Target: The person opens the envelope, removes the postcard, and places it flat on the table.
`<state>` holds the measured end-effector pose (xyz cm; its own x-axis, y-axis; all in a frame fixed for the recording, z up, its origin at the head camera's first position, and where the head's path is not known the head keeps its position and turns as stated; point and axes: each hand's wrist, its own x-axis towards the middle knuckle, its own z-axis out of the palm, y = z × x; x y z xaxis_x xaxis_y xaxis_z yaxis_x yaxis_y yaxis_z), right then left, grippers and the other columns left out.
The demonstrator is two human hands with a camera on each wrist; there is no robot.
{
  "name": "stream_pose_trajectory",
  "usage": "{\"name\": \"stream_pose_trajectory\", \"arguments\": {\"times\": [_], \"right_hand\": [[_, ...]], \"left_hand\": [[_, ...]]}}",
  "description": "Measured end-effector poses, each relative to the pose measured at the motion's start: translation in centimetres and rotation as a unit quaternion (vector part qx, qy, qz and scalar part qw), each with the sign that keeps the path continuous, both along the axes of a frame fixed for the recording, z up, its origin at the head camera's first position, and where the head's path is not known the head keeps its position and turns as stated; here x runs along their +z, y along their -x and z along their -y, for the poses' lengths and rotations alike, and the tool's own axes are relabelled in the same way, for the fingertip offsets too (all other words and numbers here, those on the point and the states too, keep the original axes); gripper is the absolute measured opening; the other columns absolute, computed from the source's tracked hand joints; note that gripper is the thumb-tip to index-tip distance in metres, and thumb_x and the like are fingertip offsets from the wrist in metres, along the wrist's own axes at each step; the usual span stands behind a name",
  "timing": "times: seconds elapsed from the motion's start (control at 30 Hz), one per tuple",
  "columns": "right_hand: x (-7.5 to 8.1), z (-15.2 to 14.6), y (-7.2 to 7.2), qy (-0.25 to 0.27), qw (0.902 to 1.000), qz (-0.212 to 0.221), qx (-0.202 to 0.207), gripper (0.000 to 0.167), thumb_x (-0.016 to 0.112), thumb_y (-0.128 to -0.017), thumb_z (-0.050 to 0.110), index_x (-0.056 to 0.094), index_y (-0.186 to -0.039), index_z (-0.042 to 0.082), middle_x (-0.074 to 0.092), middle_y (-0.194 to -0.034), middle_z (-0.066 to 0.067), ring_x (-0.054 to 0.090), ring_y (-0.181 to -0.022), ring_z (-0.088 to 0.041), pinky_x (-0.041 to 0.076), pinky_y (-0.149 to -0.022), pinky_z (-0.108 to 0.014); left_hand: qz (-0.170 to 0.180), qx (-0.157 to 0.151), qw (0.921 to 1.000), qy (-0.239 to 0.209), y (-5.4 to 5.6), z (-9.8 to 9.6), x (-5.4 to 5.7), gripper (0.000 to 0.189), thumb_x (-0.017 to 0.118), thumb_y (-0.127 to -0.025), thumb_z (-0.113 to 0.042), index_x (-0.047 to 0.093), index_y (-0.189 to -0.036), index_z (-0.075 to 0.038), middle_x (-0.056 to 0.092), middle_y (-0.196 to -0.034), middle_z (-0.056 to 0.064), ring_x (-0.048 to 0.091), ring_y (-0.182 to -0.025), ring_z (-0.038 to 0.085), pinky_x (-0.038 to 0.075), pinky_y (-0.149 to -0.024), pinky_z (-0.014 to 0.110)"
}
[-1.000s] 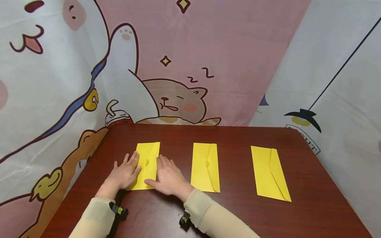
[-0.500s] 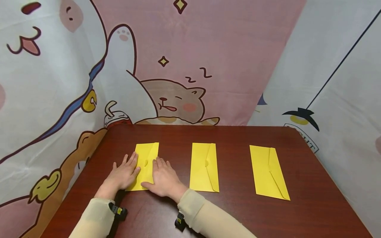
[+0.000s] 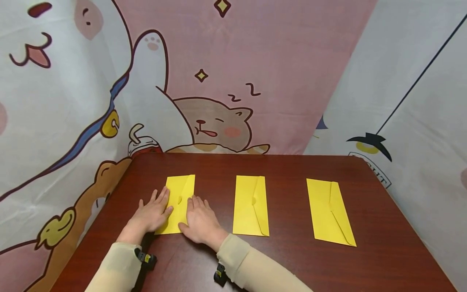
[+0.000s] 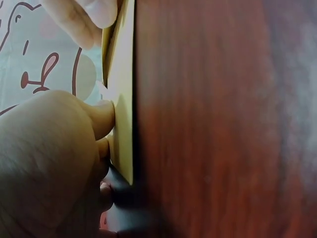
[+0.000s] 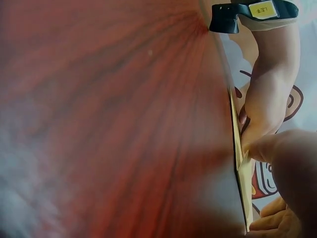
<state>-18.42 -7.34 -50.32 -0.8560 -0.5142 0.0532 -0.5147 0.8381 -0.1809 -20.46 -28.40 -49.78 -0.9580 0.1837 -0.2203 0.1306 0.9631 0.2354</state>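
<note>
In the head view, the leftmost yellow envelope [image 3: 180, 186] lies flap side up on the dark red-brown table. My left hand [image 3: 150, 215] rests on its left side, fingers straight and pointing away from me, thumb over the near part. Straight fingers of my right hand [image 3: 203, 222] touch the right edge, with the thumb at the near right corner. The left wrist view shows the same envelope [image 4: 121, 104] edge-on, with my left thumb [image 4: 105, 119] pressed on its face. From the right wrist, its thin edge [image 5: 244, 183] shows under both hands.
Another yellow envelope [image 3: 248, 207] lies mid-table, just right of my right hand. A third envelope [image 3: 328, 211] lies further right, slightly turned. Behind the table [image 3: 288, 259] hangs a cartoon-printed cloth [image 3: 277, 69]. Each wrist wears a black camera strap.
My right hand has shifted a little left and towards me, its fingers now over the right edge of the envelope. My left hand and the three envelopes have stayed in place.
</note>
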Motion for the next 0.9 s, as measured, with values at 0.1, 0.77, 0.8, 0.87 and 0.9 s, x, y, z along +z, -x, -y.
{"name": "stream_pose_trajectory", "arguments": {"times": [0.1, 0.77, 0.8, 0.87, 0.9], "right_hand": [[0.1, -0.3, -0.1, 0.013, 0.9999, 0.0, 0.001, 0.081, 0.058, -0.104, 0.052, 0.043, -0.156, -0.008, 0.045, -0.16, -0.022, 0.043, -0.149, -0.031, 0.036, -0.12, -0.046], [0.6, -3.2, 1.1, 0.063, 0.9966, -0.052, 0.003, 0.07, 0.062, -0.104, 0.031, 0.039, -0.157, -0.009, 0.042, -0.162, -0.024, 0.041, -0.151, -0.032, 0.035, -0.121, -0.048], [0.5, -3.3, 1.1, 0.061, 0.9965, -0.058, 0.007, 0.07, 0.062, -0.104, 0.03, 0.039, -0.157, -0.009, 0.042, -0.162, -0.024, 0.04, -0.151, -0.033, 0.035, -0.121, -0.048], [0.5, -3.5, 1.1, 0.057, 0.9961, -0.065, 0.014, 0.069, 0.062, -0.104, 0.028, 0.039, -0.157, -0.009, 0.04, -0.163, -0.024, 0.04, -0.151, -0.033, 0.035, -0.121, -0.049], [0.4, -3.6, 1.1, 0.054, 0.9961, -0.068, 0.018, 0.069, 0.061, -0.104, 0.027, 0.038, -0.157, -0.009, 0.04, -0.164, -0.024, 0.039, -0.152, -0.033, 0.035, -0.121, -0.048]], "left_hand": [[0.0, 0.0, 1.0, 0.0, -0.1, -0.1, 0.1, 0.075, 0.044, -0.112, -0.041, 0.015, -0.167, 0.002, 0.01, -0.175, 0.022, 0.006, -0.157, 0.051, 0.004, -0.112, 0.084], [0.011, 0.015, 0.9998, -0.001, 0.1, -0.1, 0.2, 0.078, 0.045, -0.111, -0.044, 0.014, -0.168, 0.001, 0.008, -0.175, 0.021, 0.004, -0.158, 0.051, 0.003, -0.113, 0.083], [0.01, 0.016, 0.9998, -0.001, 0.0, -0.1, 0.2, 0.078, 0.045, -0.111, -0.043, 0.014, -0.168, 0.0, 0.008, -0.175, 0.021, 0.005, -0.158, 0.051, 0.003, -0.113, 0.083], [0.006, 0.015, 0.9999, -0.002, 0.0, -0.2, 0.3, 0.078, 0.046, -0.11, -0.044, 0.016, -0.167, 0.001, 0.01, -0.175, 0.021, 0.006, -0.157, 0.051, 0.005, -0.113, 0.083], [0.004, 0.014, 0.9999, -0.002, -0.1, -0.3, 0.4, 0.078, 0.047, -0.11, -0.044, 0.016, -0.167, 0.001, 0.01, -0.174, 0.022, 0.007, -0.157, 0.052, 0.005, -0.113, 0.083]]}}
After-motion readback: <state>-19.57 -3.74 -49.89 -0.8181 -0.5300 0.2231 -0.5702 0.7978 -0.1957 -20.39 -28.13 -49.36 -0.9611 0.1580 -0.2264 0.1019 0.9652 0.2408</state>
